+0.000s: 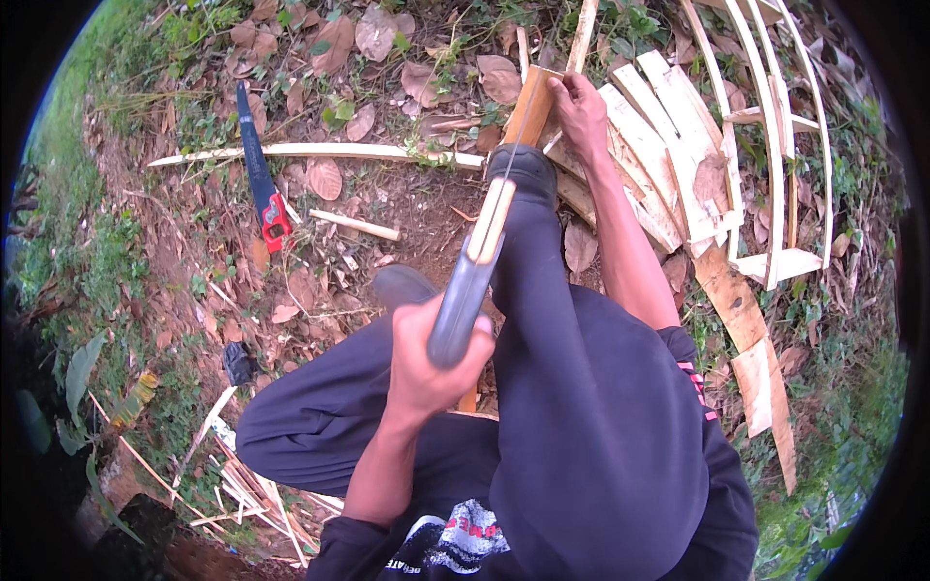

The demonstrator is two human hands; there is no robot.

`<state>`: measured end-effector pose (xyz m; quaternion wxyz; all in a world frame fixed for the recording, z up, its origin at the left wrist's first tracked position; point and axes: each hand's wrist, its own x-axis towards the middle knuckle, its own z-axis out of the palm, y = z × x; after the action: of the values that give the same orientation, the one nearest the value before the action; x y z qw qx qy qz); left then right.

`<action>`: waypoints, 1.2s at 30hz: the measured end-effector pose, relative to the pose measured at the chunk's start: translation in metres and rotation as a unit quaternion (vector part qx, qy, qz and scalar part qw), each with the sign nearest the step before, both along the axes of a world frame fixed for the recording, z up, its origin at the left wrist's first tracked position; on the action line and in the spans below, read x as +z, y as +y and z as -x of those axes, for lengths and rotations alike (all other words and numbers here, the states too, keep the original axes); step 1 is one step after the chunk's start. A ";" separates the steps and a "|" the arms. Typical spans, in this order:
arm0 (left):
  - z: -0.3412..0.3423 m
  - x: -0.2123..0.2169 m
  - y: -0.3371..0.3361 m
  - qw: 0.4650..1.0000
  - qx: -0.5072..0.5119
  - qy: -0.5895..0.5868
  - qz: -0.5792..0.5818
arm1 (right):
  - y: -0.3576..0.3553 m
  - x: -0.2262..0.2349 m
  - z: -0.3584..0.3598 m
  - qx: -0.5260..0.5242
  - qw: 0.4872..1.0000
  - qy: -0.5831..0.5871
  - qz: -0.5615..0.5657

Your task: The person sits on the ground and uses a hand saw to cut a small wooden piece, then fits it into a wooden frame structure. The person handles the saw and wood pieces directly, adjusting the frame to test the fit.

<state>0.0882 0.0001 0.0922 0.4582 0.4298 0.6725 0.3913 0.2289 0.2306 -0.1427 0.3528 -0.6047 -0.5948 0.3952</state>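
Note:
My left hand (436, 360) is closed around the dark grey handle of a saw (463, 300). Pale tan pieces sit at the front of that handle, and a thin blade, seen nearly edge-on, runs from them over a brown wooden board (532, 108). My right hand (581, 108) grips the board's far end from the right side. A dark shoe (524, 167) on my foot presses against the near part of the board, where the blade passes over it. Whether the teeth are in the wood is too fine to tell.
Another saw with a red handle (275, 223) lies on the leafy ground at left. Beside it are a long pale strip (320, 150) and a short stick (355, 225). Cut boards (668, 136) and a slatted wooden frame (775, 145) lie at right, thin offcuts (257, 499) at lower left.

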 end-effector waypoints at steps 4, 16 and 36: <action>-0.002 -0.022 0.051 0.997 -0.007 -0.014 0.082 | 0.003 -0.009 -0.006 -0.018 0.998 0.066 0.001; 0.006 0.004 0.010 1.000 -0.021 0.002 -0.020 | 0.005 -0.018 -0.005 0.019 0.997 0.059 0.048; 0.021 0.012 0.005 0.999 -0.013 -0.032 -0.006 | 0.007 -0.019 -0.009 0.030 0.998 0.048 0.001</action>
<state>0.0669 0.0048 0.1046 0.4820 0.4282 0.6496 0.4029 0.2374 0.2374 -0.1613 0.3686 -0.5673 -0.5942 0.4350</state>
